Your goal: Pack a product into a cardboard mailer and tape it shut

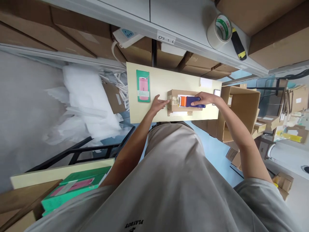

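Note:
A small brown cardboard box (185, 92) lies lengthwise on the pale yellow tabletop (156, 74), with a white label partly covered on its top. My right hand (203, 99) is wrapped round a dark blue and orange tape dispenser (187, 101), held flat over the box. Crinkled clear tape (175, 100) shows at the box's left end. My left hand (159, 104) is beside that end, fingers apart and holding nothing; its index fingertip is at or just touching the cardboard. Farther left lies a green package (143, 85) with a pink picture.
A phone (216, 92) lies by the right edge, near a large open carton (241, 111). Above the table, a shelf (183, 19) holds a tape roll (219, 31) and a yellow-black cutter (238, 45). White wrapping sheets (83, 90) hang at left; green boxes (77, 185) sit lower left.

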Available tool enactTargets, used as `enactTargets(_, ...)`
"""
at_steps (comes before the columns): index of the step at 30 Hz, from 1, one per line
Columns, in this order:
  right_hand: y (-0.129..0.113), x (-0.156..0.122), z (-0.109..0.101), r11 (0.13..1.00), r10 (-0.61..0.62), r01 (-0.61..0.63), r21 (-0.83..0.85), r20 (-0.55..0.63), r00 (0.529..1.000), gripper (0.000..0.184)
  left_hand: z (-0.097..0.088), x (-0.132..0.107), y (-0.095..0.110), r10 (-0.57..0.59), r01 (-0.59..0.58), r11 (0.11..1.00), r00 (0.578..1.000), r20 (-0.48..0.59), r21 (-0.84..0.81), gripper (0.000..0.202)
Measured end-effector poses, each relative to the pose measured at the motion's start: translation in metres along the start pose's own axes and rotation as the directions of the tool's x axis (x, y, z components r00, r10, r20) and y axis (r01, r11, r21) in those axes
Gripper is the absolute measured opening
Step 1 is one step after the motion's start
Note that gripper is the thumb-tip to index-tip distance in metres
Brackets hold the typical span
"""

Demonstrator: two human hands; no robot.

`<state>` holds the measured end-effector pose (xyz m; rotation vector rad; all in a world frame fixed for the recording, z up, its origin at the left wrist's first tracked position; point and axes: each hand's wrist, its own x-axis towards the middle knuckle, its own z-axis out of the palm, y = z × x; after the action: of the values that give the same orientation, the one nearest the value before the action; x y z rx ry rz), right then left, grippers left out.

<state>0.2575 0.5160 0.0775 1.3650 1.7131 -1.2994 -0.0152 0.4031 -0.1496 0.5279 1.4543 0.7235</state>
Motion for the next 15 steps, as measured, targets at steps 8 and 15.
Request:
enactTargets(8,0.001,0.002,-0.003,0.996,-0.010,0.012,-0.084,0.025,1.000,0.062,0.025,-0.031,0.023,0.284,-0.266,0.946,0.956,-0.076,0.184,0.045)
enactTargets(15,0.014,0.012,-0.006,0.982,-0.045,0.059,-0.180,0.084,0.995,0.070,0.036,-0.039,0.032,0.296,-0.213,0.914,0.932,-0.209,0.345,0.028)
